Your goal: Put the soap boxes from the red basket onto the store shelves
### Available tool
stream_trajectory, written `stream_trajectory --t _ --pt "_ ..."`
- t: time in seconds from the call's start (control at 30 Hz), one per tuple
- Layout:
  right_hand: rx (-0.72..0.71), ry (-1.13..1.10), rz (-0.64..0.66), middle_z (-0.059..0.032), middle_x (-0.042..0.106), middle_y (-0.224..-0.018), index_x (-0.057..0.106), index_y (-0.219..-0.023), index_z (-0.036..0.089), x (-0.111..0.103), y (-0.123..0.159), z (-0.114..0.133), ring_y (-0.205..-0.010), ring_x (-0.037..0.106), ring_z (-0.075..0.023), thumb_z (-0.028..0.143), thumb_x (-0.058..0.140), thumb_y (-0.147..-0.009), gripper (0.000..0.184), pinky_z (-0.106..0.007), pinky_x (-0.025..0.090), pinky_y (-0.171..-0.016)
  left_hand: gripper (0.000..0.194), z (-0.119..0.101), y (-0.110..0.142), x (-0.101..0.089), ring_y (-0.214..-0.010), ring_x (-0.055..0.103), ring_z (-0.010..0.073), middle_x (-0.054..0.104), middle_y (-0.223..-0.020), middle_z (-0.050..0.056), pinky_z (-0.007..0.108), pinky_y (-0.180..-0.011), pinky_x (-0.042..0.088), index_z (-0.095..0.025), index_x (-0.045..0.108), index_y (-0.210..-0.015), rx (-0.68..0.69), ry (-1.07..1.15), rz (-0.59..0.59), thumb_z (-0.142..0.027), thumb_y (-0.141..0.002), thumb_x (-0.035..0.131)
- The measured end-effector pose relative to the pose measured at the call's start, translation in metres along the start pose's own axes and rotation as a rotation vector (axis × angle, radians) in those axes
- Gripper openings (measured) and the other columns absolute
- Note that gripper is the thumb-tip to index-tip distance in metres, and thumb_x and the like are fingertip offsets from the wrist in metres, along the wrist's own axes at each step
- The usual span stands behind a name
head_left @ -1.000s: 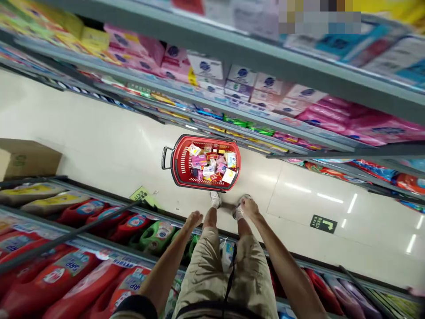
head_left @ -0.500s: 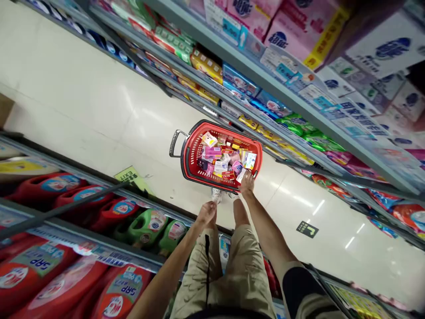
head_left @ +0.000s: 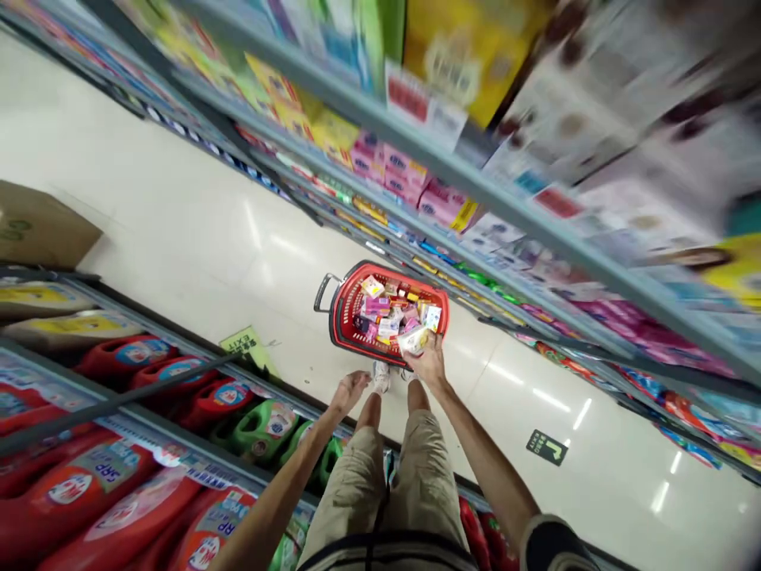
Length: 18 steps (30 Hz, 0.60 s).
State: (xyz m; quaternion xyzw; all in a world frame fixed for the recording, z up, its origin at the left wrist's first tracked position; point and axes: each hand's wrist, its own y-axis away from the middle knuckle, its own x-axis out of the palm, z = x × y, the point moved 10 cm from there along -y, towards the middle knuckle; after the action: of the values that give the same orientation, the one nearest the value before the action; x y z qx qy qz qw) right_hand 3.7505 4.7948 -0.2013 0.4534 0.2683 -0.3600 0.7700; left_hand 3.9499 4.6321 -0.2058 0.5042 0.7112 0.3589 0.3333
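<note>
A red shopping basket (head_left: 342, 313) stands on the floor before my feet, filled with several small boxes in pink, white and yellow. My right hand (head_left: 429, 364) is at the basket's near rim, closed on a white packet (head_left: 413, 340). My left hand (head_left: 348, 391) hangs lower left of the basket, fingers loosely apart, holding nothing. My legs in beige shorts (head_left: 395, 496) show below.
Shelves of boxed goods (head_left: 416, 170) run along the right of the aisle. Red and green detergent jugs (head_left: 196, 400) fill the shelves at left. A cardboard box (head_left: 36, 226) sits on the floor far left. Green exit stickers (head_left: 547, 446) mark the pale floor.
My right hand went from the basket's contents to lifting a white packet at the near rim. My left hand opened slightly. The view tilted upward.
</note>
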Motion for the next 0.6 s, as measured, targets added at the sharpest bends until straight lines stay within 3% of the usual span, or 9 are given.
stream_trajectory --t 0.07,0.13,0.2,0.3,0.37,0.47,0.6 --pt "-0.066 -0.107 -0.109 -0.0178 0.049 -0.145 0.033 -0.157 0.014 -0.053 0.039 0.039 -0.135 0.054 -0.0298 0.05 0.075 -0.08 0.094 -0.039 0.048 -0.114 0.077 -0.058 0.029 0.014 -0.11 0.073 0.0318 0.076 -0.116 0.018 0.047 -0.096 0.059 -0.01 0.068 -0.121 0.089 0.113 0.024 -0.08 -0.091 0.054" --pt "-0.146 -0.306 -0.223 -0.0148 0.048 -0.142 0.036 -0.157 0.019 -0.107 0.079 0.074 -0.136 0.054 -0.03 0.049 0.078 -0.08 0.093 -0.042 0.049 -0.115 0.086 -0.118 0.071 0.023 -0.119 0.071 0.0335 0.073 -0.13 0.019 0.046 -0.097 0.06 -0.014 0.064 -0.132 0.2 0.252 0.055 -0.084 -0.083 0.06" --pt "-0.221 -0.466 -0.282 -0.0133 0.047 -0.141 0.037 -0.159 0.024 -0.154 0.117 0.105 -0.136 0.055 -0.0301 0.046 0.078 -0.082 0.09 -0.045 0.05 -0.116 0.087 -0.169 0.121 0.025 -0.124 0.068 0.0341 0.067 -0.141 0.019 0.047 -0.097 0.061 -0.018 0.06 -0.138 0.3 0.43 0.088 -0.074 -0.075 0.078" --pt "-0.317 -0.577 -0.32 -0.0122 0.045 -0.146 0.031 -0.163 0.032 -0.218 0.17 0.144 -0.141 0.053 -0.0308 0.045 0.077 -0.085 0.092 -0.047 0.048 -0.118 0.081 -0.227 0.198 0.017 -0.126 0.067 0.0352 0.066 -0.144 0.019 0.049 -0.1 0.06 -0.019 0.066 -0.132 0.437 0.618 0.139 -0.051 -0.064 0.096" --pt "-0.36 -0.63 -0.374 -0.0103 0.047 -0.147 0.032 -0.164 0.038 -0.258 0.208 0.161 -0.143 0.052 -0.0314 0.045 0.075 -0.088 0.088 -0.049 0.049 -0.118 0.072 -0.254 0.242 0.012 -0.127 0.067 0.0354 0.07 -0.139 0.017 0.046 -0.102 0.06 -0.019 0.07 -0.126 0.528 0.605 0.174 -0.046 -0.065 0.097" --pt "-0.363 -0.694 -0.503 -0.0077 0.054 -0.142 0.046 -0.157 0.044 -0.304 0.267 0.168 -0.138 0.057 -0.0311 0.043 0.066 -0.095 0.065 -0.05 0.054 -0.112 0.06 -0.273 0.289 0.011 -0.119 0.071 0.0356 0.076 -0.129 0.014 0.042 -0.09 0.065 -0.021 0.075 -0.125 0.582 0.571 0.234 -0.053 -0.076 0.088" --pt "-0.347 -0.835 -0.588 -0.0072 0.059 -0.137 0.058 -0.148 0.047 -0.326 0.325 0.162 -0.131 0.062 -0.0302 0.042 0.061 -0.098 0.05 -0.048 0.06 -0.105 0.069 -0.276 0.328 0.016 -0.096 0.077 0.0312 0.08 -0.119 0.012 0.038 -0.069 0.066 -0.026 0.07 -0.139 0.561 0.612 0.328 -0.063 -0.081 0.081"
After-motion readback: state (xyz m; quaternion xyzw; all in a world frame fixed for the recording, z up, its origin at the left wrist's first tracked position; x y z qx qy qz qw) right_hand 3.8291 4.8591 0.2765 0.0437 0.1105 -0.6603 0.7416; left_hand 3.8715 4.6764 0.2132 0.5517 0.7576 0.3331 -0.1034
